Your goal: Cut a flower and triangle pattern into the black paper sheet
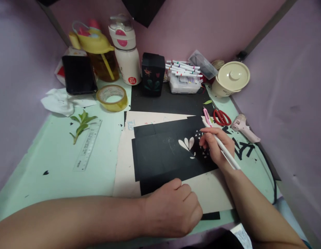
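Note:
My right hand (217, 143) is closed around a slim white pen (226, 152), which slants across it with one end pointing away from me. Under its fingertips lies a black sheet of paper (155, 148) with white petal-shaped cutouts (186, 143), small white specks and a faint drawn flower outline. A pink craft knife (207, 116) lies just beyond the pen's far end. At the sheet's near edge my left hand (176, 207) makes a fist with its back up. The curled fingers hide whatever might be inside it.
Red-handled scissors (222, 117), a pale glue gun (244, 128) and black paper scraps (243, 148) lie at right. On the left are a leafy sprig (82, 125), clear ruler (87, 147) and tape roll (112, 98). Bottles, a phone (79, 75), markers (183, 68) and a lidded pot (231, 79) line the back.

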Demonstrator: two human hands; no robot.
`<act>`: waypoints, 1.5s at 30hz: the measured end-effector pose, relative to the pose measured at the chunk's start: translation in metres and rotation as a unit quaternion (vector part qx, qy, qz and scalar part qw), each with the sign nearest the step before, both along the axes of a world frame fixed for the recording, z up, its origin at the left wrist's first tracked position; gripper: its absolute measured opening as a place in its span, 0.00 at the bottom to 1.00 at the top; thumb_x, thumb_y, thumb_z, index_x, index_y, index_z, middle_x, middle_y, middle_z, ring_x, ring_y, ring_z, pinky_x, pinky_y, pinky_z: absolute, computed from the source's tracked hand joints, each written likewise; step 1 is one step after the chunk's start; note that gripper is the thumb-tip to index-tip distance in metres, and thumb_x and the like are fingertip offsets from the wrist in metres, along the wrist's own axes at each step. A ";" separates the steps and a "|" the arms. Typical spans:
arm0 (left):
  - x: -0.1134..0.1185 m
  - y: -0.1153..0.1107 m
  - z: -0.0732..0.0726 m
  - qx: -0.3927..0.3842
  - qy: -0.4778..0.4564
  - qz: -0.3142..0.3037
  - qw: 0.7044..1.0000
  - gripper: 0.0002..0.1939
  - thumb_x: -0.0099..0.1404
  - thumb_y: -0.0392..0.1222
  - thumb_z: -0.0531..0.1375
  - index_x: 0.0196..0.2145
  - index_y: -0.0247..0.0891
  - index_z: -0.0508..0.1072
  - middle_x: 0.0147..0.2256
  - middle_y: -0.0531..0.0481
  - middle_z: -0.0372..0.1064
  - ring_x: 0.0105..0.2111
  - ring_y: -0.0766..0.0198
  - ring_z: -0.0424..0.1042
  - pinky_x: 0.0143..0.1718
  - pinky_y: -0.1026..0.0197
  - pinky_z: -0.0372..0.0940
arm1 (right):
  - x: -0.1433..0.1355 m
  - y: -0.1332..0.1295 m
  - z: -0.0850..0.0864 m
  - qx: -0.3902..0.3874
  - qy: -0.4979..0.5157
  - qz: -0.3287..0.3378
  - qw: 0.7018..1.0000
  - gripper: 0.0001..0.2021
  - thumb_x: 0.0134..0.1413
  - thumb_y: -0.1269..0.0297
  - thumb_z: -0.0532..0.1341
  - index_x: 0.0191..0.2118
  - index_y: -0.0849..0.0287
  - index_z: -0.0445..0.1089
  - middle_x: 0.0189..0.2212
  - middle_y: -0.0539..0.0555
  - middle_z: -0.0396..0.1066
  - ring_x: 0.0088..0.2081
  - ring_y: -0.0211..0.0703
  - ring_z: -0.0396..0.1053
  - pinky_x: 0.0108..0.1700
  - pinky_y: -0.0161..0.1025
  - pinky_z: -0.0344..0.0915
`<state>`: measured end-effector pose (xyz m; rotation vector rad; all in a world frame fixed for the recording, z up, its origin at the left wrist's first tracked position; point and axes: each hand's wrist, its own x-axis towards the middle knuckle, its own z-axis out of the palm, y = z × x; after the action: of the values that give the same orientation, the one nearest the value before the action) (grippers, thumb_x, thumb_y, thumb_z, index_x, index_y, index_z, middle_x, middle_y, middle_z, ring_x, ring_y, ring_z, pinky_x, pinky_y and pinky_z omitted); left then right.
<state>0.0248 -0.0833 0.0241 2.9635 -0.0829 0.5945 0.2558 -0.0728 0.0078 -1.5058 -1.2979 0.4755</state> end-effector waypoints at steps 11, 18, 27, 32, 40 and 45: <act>0.004 0.007 -0.014 0.000 0.017 0.060 0.998 0.12 0.73 0.45 0.54 0.37 0.34 0.71 0.31 0.49 0.64 0.28 0.63 0.59 0.26 0.56 0.50 | -0.007 -0.002 0.003 -0.037 0.014 0.066 0.997 0.07 0.66 0.62 0.58 0.43 0.54 0.74 0.23 0.48 0.71 0.22 0.36 0.66 0.26 0.36 0.65; 0.002 0.003 -0.017 0.030 0.042 0.060 0.997 0.11 0.73 0.42 0.53 0.42 0.33 0.72 0.38 0.45 0.68 0.33 0.60 0.65 0.32 0.55 0.60 | -0.003 -0.003 0.003 -0.011 0.004 0.034 0.999 0.08 0.66 0.59 0.59 0.44 0.53 0.74 0.23 0.49 0.71 0.22 0.37 0.66 0.25 0.36 0.64; 0.003 0.001 -0.020 0.062 0.076 0.088 0.991 0.27 0.71 0.57 0.55 0.52 0.28 0.71 0.53 0.36 0.68 0.54 0.42 0.66 0.57 0.39 0.60 | 0.003 0.001 -0.001 0.022 0.012 0.036 0.999 0.11 0.67 0.56 0.58 0.46 0.54 0.73 0.23 0.48 0.71 0.21 0.35 0.64 0.24 0.34 0.63; 0.003 0.000 -0.024 0.059 0.092 0.099 0.989 0.31 0.69 0.60 0.57 0.54 0.29 0.71 0.55 0.35 0.67 0.56 0.40 0.66 0.56 0.39 0.63 | 0.005 0.002 -0.004 0.043 0.029 0.047 0.998 0.11 0.67 0.56 0.57 0.48 0.54 0.73 0.23 0.48 0.71 0.21 0.34 0.65 0.24 0.33 0.63; 0.003 -0.001 -0.026 0.057 0.091 0.103 0.989 0.32 0.68 0.62 0.56 0.54 0.28 0.70 0.55 0.35 0.67 0.56 0.40 0.66 0.56 0.39 0.64 | 0.006 0.000 -0.001 0.049 0.032 0.061 0.996 0.13 0.68 0.54 0.56 0.49 0.53 0.72 0.24 0.49 0.71 0.21 0.35 0.65 0.25 0.34 0.63; 0.004 0.001 -0.027 0.058 0.063 0.086 0.993 0.28 0.71 0.58 0.54 0.52 0.28 0.72 0.54 0.35 0.69 0.55 0.42 0.68 0.56 0.41 0.64 | 0.004 0.000 0.001 0.057 0.034 0.070 0.995 0.15 0.67 0.50 0.56 0.49 0.52 0.73 0.24 0.50 0.71 0.21 0.36 0.64 0.23 0.35 0.63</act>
<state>0.0292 -0.0825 -0.0026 3.1357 0.1555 0.4330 0.2598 -0.0732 0.0085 -1.3005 -1.3595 0.5296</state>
